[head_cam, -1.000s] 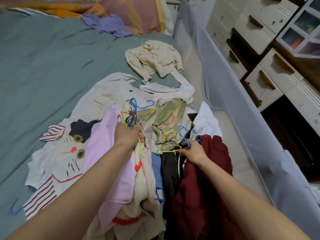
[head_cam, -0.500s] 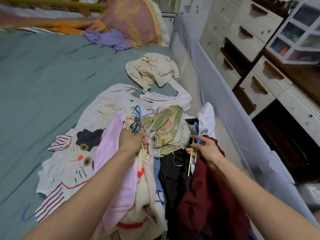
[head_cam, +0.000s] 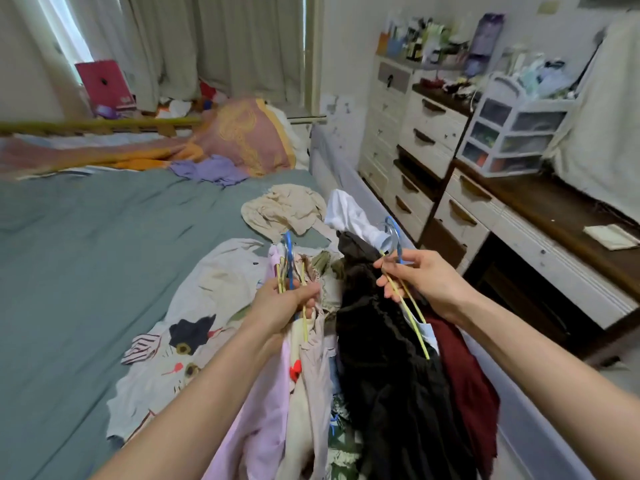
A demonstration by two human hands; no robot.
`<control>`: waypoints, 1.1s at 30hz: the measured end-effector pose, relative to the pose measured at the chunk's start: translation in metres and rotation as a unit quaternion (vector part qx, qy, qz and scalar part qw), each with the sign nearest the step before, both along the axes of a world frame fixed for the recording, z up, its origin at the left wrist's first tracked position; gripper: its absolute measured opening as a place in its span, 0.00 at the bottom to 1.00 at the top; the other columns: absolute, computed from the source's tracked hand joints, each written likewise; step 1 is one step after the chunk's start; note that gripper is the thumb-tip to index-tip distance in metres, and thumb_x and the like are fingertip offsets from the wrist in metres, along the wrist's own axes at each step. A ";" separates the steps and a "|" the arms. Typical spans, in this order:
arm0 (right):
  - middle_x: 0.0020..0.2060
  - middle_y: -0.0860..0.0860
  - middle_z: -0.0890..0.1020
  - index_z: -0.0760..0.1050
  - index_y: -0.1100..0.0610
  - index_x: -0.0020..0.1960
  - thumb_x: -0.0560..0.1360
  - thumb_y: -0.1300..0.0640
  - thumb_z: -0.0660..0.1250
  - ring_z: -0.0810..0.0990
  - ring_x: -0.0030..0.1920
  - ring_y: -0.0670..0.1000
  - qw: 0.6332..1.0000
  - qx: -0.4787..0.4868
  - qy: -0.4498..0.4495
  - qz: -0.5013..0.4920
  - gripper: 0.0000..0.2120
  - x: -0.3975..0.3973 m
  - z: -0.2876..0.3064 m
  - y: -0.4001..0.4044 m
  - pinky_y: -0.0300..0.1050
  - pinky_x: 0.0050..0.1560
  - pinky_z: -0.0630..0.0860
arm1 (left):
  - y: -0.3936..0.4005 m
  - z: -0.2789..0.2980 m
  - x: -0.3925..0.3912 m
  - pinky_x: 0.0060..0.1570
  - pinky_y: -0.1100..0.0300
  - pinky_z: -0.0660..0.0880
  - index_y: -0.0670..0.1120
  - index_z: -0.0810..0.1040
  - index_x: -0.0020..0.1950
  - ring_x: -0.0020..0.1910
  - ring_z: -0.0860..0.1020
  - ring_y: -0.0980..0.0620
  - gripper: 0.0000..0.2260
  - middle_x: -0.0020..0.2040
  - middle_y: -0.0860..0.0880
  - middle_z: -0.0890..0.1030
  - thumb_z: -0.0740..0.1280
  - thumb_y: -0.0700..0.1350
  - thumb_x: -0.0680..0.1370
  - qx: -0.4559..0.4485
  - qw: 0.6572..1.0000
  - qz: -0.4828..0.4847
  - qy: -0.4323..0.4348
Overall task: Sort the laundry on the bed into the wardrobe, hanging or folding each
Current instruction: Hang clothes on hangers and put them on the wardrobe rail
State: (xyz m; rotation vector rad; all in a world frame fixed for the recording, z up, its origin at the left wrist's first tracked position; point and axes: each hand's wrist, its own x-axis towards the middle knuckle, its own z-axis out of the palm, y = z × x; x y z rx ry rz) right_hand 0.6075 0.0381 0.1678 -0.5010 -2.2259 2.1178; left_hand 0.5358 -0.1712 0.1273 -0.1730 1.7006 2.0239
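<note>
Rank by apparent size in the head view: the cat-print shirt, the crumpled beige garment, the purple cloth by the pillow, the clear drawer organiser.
1. cat-print shirt, clearly largest, though nearest the camera.
2. clear drawer organiser and crumpled beige garment: they look alike, so no ranking.
3. purple cloth, smallest, but farther off.

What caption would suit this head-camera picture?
Left hand and right hand each lift a bunch of hangers with clothes off the bed.

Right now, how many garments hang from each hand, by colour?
Left hand:
pink garment: 1
cream garment: 1
Right hand:
black garment: 1
maroon garment: 1
white garment: 1
Total: 5 that I can tell apart; more may be hidden.
</note>
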 end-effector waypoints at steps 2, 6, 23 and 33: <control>0.34 0.62 0.79 0.76 0.69 0.52 0.77 0.64 0.65 0.77 0.25 0.50 1.000 0.019 0.014 -0.009 0.07 0.030 0.022 -0.013 0.38 0.27 0.74 | -0.001 0.014 0.027 0.25 0.61 0.72 0.42 0.71 0.44 0.24 0.73 0.53 0.14 0.27 0.48 0.77 0.76 0.35 0.69 -0.011 0.999 -0.031 0.028; 0.34 0.62 0.79 0.76 0.69 0.51 0.76 0.65 0.67 0.76 0.26 0.51 0.998 0.064 0.013 -0.016 0.07 0.100 0.050 -0.044 0.39 0.26 0.72 | -0.003 0.041 0.087 0.28 0.63 0.73 0.42 0.77 0.46 0.31 0.80 0.51 0.14 0.35 0.47 0.82 0.78 0.37 0.66 0.004 0.993 -0.085 0.081; 0.31 0.61 0.79 0.73 0.66 0.45 0.75 0.72 0.64 0.78 0.26 0.54 0.985 -0.006 -0.011 -0.170 0.04 0.349 0.009 -0.185 0.43 0.27 0.75 | -0.043 0.030 0.277 0.16 0.68 0.65 0.38 0.75 0.37 0.14 0.67 0.57 0.07 0.23 0.47 0.74 0.71 0.32 0.72 -0.038 0.962 -0.264 -0.067; 0.34 0.63 0.79 0.73 0.66 0.48 0.76 0.71 0.64 0.78 0.28 0.54 0.964 -0.030 -0.036 -0.261 0.03 0.474 -0.008 -0.186 0.44 0.28 0.76 | -0.036 0.009 0.379 0.54 0.50 0.79 0.40 0.83 0.49 0.49 0.83 0.46 0.14 0.49 0.43 0.85 0.78 0.37 0.65 -0.087 0.870 -0.483 0.043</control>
